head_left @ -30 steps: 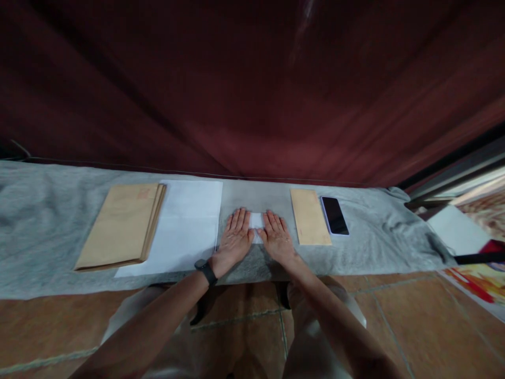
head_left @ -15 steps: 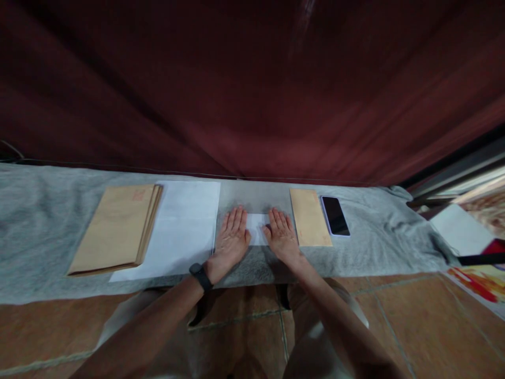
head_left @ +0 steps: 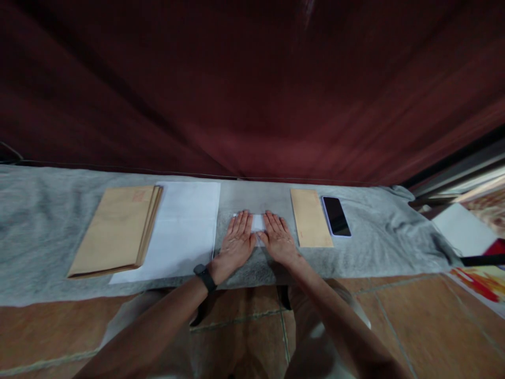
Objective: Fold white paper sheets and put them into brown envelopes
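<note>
Both palms lie flat, face down, on a small white piece of paper (head_left: pixel 258 223), apparently folded, at the middle of the grey cloth. My left hand (head_left: pixel 238 243) covers its left part, fingers stretched forward, with a dark watch on the wrist. Over the right part rests my right hand (head_left: pixel 281 242), fingers stretched out too. A narrow strip of the paper shows between the hands; the rest is hidden under them. To the right of my right hand lies a single brown envelope (head_left: pixel 311 218). White paper sheets (head_left: pixel 183 221) lie left of my left hand.
A stack of brown envelopes (head_left: pixel 114 226) overlaps the white sheets at the left. A smartphone (head_left: pixel 336 216) lies right of the single envelope. The grey cloth (head_left: pixel 379 226) covers a narrow surface, with a dark red curtain (head_left: pixel 252 105) behind it and tiled floor (head_left: pixel 244 337) below.
My hands have come closer together over the white paper, so less of it shows between them. The envelopes, sheets and smartphone stay where they were.
</note>
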`<state>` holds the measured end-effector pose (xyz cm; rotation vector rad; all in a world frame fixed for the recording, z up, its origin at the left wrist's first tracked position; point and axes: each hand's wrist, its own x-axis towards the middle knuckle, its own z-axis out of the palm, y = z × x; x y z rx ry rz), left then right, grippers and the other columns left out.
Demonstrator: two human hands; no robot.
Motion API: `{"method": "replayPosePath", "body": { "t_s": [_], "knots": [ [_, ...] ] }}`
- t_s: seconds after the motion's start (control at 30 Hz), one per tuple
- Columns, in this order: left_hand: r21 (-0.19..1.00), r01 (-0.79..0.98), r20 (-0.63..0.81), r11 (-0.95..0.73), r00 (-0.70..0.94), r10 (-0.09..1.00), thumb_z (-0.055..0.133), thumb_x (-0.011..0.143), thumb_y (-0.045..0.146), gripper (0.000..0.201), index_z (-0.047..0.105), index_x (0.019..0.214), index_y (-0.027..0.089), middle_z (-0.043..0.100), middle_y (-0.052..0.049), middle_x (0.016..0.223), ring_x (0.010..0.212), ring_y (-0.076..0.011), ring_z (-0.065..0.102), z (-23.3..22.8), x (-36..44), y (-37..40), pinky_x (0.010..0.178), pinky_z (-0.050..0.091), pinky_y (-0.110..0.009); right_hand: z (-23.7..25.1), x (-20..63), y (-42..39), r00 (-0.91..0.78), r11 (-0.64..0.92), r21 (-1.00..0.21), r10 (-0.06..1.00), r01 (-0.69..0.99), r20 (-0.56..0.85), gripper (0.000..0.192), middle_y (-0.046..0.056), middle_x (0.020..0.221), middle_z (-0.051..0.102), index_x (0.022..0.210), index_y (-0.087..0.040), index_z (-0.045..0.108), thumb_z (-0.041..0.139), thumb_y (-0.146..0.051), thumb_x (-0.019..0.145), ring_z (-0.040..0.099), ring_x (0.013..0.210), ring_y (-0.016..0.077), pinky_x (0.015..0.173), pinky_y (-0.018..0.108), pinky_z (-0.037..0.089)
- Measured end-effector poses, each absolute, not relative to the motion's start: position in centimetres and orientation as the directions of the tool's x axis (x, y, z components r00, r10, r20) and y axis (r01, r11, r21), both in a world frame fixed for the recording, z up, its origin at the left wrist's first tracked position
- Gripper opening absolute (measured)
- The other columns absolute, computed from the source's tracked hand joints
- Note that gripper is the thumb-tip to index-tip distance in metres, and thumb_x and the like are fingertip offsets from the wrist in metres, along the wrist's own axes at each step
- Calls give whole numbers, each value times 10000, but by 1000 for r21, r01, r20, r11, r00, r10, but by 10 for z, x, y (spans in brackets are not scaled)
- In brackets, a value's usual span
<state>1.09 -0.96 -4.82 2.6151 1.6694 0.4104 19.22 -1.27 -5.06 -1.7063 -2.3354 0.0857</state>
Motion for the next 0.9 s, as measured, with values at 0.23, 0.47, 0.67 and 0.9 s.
{"method": "replayPosePath", "body": {
  "t_s": [0.23,0.47,0.67,0.9],
  "knots": [
    [144,910,211,-390,356,910,391,980,265,631,357,1561,18,330,-207,1646,1559,-293,260,-49,8,-9,1274,257,-487,-50,203,-12,-249,281,-212,954,936,165,601,135,1641,372,1595,-129,358,372,-424,1072,346,1522,281,1248,491,264],
    [129,915,198,-382,353,914,404,956,241,638,373,1550,11,329,-209,1644,1556,-304,266,-47,11,-9,1275,246,-504,-39,214,4,-246,272,-290,961,917,125,493,106,1513,549,1521,-190,490,372,-250,1046,496,1380,254,1190,438,352],
    [123,887,193,-445,419,887,434,936,208,617,428,1538,74,353,-152,1648,1559,-293,266,-37,15,-7,1294,182,-520,-41,213,15,-186,219,-305,974,927,132,463,131,1344,630,1429,-198,601,399,-191,1012,563,1240,276,1111,426,427],
    [132,845,206,-518,488,848,490,916,199,644,425,1554,141,324,-103,1671,1563,-281,262,-30,15,-5,1295,203,-496,-33,215,22,-103,144,-372,986,917,128,376,120,1127,684,1139,-211,756,419,-145,988,633,1057,250,968,361,506]
  ]
}}
